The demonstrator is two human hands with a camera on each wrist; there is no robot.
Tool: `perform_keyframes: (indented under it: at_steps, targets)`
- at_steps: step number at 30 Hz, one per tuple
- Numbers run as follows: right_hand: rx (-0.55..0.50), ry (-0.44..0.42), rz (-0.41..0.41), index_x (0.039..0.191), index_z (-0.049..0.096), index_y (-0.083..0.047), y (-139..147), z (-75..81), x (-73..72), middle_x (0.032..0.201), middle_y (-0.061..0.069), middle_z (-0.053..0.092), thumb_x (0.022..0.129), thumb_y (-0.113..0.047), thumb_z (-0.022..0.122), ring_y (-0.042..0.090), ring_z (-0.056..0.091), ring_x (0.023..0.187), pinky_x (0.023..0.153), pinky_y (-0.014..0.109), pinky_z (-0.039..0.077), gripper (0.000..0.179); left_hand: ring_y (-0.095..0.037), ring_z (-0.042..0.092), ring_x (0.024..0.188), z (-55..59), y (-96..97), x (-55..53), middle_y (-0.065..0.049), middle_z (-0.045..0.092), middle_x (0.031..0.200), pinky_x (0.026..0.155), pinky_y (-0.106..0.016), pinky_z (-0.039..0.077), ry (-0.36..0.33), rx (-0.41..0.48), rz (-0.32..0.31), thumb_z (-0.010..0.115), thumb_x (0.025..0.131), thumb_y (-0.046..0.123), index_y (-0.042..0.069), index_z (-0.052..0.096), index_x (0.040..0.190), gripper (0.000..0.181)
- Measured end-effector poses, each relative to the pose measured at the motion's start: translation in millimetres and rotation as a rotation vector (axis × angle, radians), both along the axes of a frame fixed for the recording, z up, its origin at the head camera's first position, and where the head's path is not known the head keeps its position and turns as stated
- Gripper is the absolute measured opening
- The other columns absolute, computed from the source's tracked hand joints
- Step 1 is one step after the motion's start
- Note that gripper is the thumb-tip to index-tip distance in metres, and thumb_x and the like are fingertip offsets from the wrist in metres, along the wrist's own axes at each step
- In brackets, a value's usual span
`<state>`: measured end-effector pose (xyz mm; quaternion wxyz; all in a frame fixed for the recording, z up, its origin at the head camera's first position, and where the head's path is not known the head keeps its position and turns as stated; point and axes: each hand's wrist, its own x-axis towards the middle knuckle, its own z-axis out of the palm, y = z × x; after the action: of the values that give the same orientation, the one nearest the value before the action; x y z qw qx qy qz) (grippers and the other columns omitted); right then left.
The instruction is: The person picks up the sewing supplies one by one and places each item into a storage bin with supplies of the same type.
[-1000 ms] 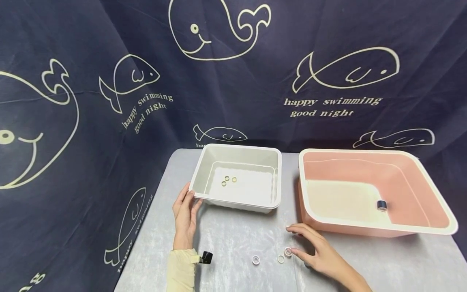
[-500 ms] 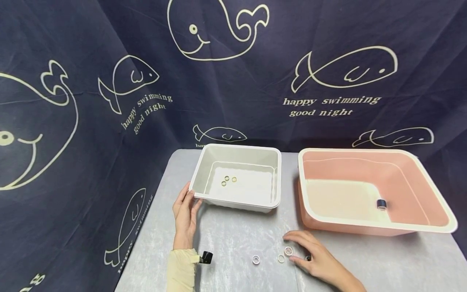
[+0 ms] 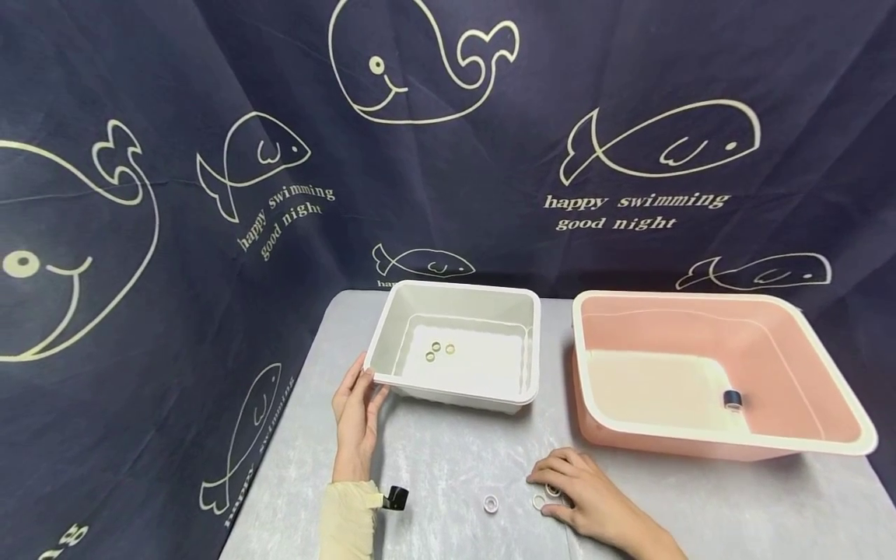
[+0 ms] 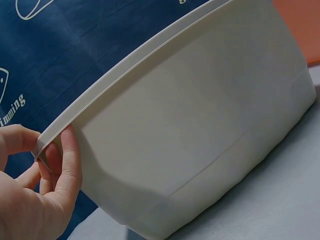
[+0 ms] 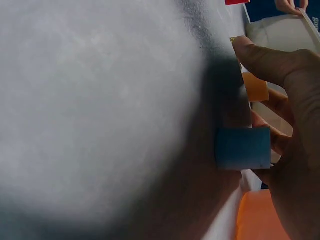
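Note:
My left hand [image 3: 355, 412] pinches the near left corner of a white plastic bin [image 3: 455, 390]; in the left wrist view, thumb and fingers [image 4: 71, 160] hold the rim. Three small tape rolls [image 3: 430, 357] lie inside. On the table, my right hand [image 3: 584, 494] arches over a thin tape ring [image 3: 538, 502] and a thicker roll [image 3: 553, 491], fingertips and thumb on either side. In the right wrist view, an orange tape roll [image 5: 256, 87] is partly behind the thumb, and a blue tape roll [image 5: 244, 148] lies under the palm, hidden in the head view.
A pink tub [image 3: 689, 445] stands at the right with one dark blue tape roll [image 3: 732, 400] inside. Another tape roll [image 3: 491, 504] lies on the grey table [image 3: 434, 459], left of my right hand. A dark blue fish-print curtain [image 3: 448, 179] hangs behind and at the left.
My right hand has moved slightly left and lowered over the thin ring and the thicker roll, its fingers drawing nearer the thumb. The left hand keeps its hold on the bin.

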<state>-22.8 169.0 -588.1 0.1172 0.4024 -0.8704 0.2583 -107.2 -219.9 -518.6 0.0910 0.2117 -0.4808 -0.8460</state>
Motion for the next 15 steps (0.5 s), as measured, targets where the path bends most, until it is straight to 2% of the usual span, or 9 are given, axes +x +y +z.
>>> perform_keyframes:
  at_steps: [8,15]
  targets:
    - [0.009,0.025,0.028,0.103,0.074,-0.032,-2.7,1.3,-5.2,0.113,-0.015,0.066,0.076,-0.036,0.088,0.010,0.056,0.110,0.088,0.039,0.047,0.030,-0.018,0.063,0.122,-0.2,-0.7,-1.3,-0.011,0.051,0.150,0.081,-0.019,0.061,0.005,0.009,0.011,0.061,0.105,0.009,0.011,0.052,0.154,0.049]
    - [-0.020,0.009,0.033,0.097,0.072,-0.031,-1.6,3.6,-3.3,0.112,-0.015,0.067,0.078,-0.029,0.089,0.009,0.058,0.109,0.093,0.032,0.040,0.026,-0.019,0.063,0.121,-0.4,1.7,-0.3,-0.012,0.053,0.149,0.080,-0.020,0.061,0.001,0.010,0.011,0.061,0.105,0.009,0.011,0.053,0.152,0.048]
